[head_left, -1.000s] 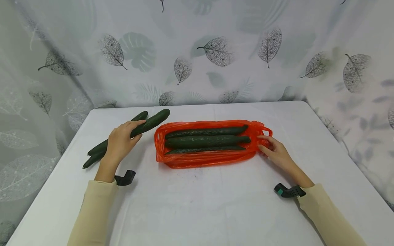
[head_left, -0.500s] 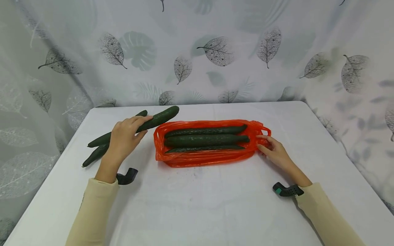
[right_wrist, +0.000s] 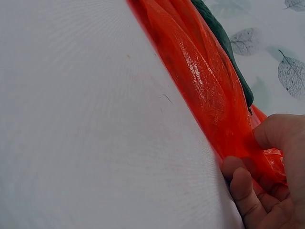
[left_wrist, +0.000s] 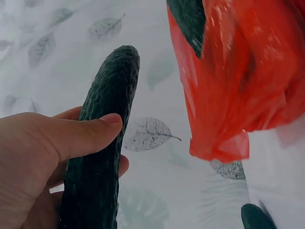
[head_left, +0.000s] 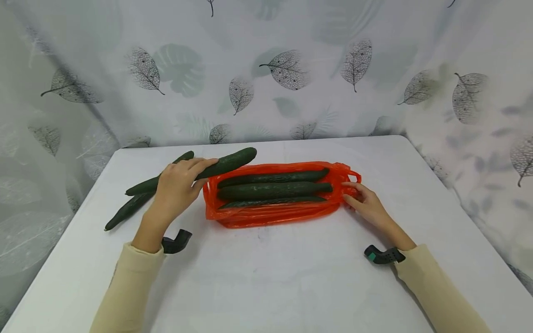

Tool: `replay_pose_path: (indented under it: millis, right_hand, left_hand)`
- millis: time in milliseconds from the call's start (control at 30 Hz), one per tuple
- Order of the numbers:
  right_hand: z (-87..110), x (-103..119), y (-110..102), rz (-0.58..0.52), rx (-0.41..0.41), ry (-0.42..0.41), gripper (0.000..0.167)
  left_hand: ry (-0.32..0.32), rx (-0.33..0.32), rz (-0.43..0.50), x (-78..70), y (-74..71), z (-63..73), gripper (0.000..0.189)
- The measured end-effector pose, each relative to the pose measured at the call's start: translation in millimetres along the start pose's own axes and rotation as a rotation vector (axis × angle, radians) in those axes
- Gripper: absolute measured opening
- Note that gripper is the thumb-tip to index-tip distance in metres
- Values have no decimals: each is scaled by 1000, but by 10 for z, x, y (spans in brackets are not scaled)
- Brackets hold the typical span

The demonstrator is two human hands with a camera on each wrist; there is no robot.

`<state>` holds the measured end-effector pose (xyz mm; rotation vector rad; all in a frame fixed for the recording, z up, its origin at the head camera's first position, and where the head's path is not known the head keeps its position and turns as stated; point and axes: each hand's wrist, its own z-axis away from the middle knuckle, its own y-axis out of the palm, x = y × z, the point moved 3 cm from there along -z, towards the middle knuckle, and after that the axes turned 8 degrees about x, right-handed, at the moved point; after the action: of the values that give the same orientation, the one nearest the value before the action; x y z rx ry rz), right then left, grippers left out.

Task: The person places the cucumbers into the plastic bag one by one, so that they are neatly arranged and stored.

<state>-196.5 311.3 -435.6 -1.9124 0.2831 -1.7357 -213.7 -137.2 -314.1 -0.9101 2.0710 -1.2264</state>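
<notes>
My left hand grips a dark green cucumber around its middle, and its far end reaches over the left back corner of a red plastic bag. In the left wrist view the thumb lies across the bumpy cucumber. Three cucumbers lie side by side in the bag's wide mouth. At the bag's right end my right hand pinches the gathered plastic near a handle loop. The right wrist view shows thumb and curled fingers on the red film.
Another cucumber lies slanted on the white table at the left, partly hidden behind my left hand. A leaf-patterned curtain hangs along the back and sides of the table.
My left hand has lifted the cucumber off the one beneath and carried it right, to the bag's left end. My right hand keeps its hold on the bag.
</notes>
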Motion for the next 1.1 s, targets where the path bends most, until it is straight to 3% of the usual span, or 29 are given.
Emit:
replay_pose_path:
  millis: [767,1000,1100]
  right_hand:
    - [-9,45,-11,18,6,35,43]
    - [-22,5,6,3,5,44,42]
    - [17,86,-1,5,6,56,42]
  left_hand:
    - [139,42,87,-273,254,-232,52]
    - [155,92,67,-365,345,-317,50]
    - [166,113,61,-423,392,-367,50]
